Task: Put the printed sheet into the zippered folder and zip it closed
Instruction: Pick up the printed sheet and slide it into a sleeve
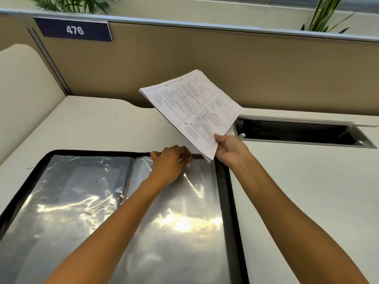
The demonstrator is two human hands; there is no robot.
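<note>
the folder (224,182) was laid open and flat on the bench (297,191), its black zippered edge unzipped all round as far as could be seen, and two clear plastic sleeves were shown inside. the left sleeve (71,191) was left alone. the top edge of the right sleeve (184,222) was taken between the curled fingers and thumb of the left hand (170,162), apparently so that its mouth could be opened; whether it was in fact parted could not be told because of the glare.

the printed sheet (190,107) was held in the air by the right hand (229,149), pinched at its near corner between thumb and fingers, and tilted up over the far right corner of the folder. its lowest corner was close to the sleeve's top edge but was not yet inside. from its edge it looked thicker than a single page.

the task was judged to be at an early stage: the folder had been opened and the sheet picked up. the sliding in, the folding shut and the zipping were all left to be done.

beyond the folder, an open hatch (297,132) was set into the bench, and a number plate (74,29) reading 476 was fixed to the partition (205,58).
</note>
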